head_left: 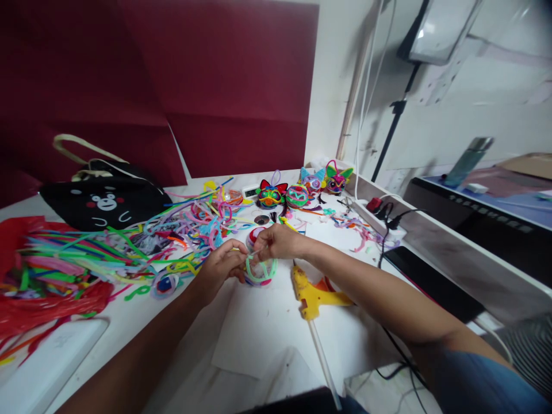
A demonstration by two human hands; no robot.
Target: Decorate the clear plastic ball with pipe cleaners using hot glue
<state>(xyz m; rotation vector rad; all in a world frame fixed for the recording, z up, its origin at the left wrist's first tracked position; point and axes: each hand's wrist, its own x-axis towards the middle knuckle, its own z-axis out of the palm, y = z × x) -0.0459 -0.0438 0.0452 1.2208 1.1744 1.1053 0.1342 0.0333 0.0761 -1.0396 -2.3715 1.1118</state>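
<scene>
A small round ball (264,277) wound with pale green pipe cleaners, with pink and blue low on its side, sits on white paper before me. At its left edge, my left hand (221,269) has its fingers curled against it. My right hand (278,241) reaches over the top with thumb and finger pinched together. What lies in that pinch is too small to make out. Just behind the ball, partly covered by the right hand, is a red and white round thing (255,234). A yellow hot glue gun (308,293) with a long glue stick lies right of the ball.
Loose pipe cleaners (142,241) and a red plastic bag (12,282) cover the left. A black pouch (107,201) stands behind them. Several decorated balls (271,195) line the back. At right are a power strip (379,221), cables and a black flat device (431,282).
</scene>
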